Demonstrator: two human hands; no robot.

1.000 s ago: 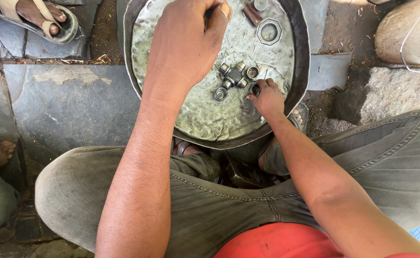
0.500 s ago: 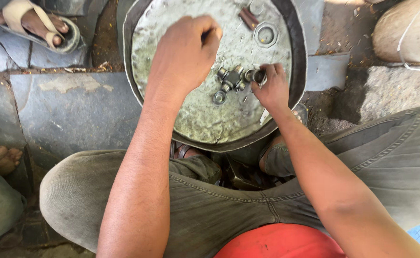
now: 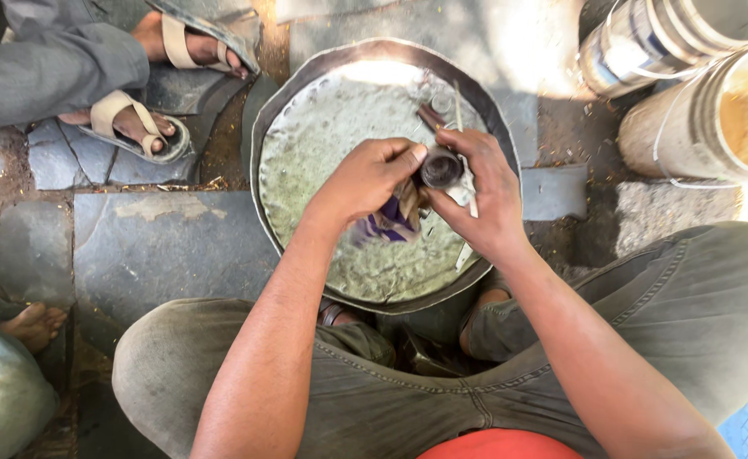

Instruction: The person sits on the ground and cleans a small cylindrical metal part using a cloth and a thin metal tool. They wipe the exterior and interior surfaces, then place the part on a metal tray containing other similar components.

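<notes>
Nearest are the person's bent knees in grey-green trousers (image 3: 374, 399), with both forearms reaching out over them. The left hand (image 3: 369, 183) has its fingers closed around a bunched, purplish rag (image 3: 391, 223), thumb pressed toward the small dark round metal part (image 3: 440, 168). The right hand (image 3: 484, 197) pinches that part between thumb and fingertips from the right side; it looks like a small cup or bearing, though the view is too tight to be sure. Both hands hover above a wide round metal pan (image 3: 306, 170) of greenish, murky liquid sitting on the stone floor (image 3: 161, 242). Far left, another person's sandalled feet (image 3: 131, 123) rest on the stones. Far right stand two buckets (image 3: 714, 102).
</notes>
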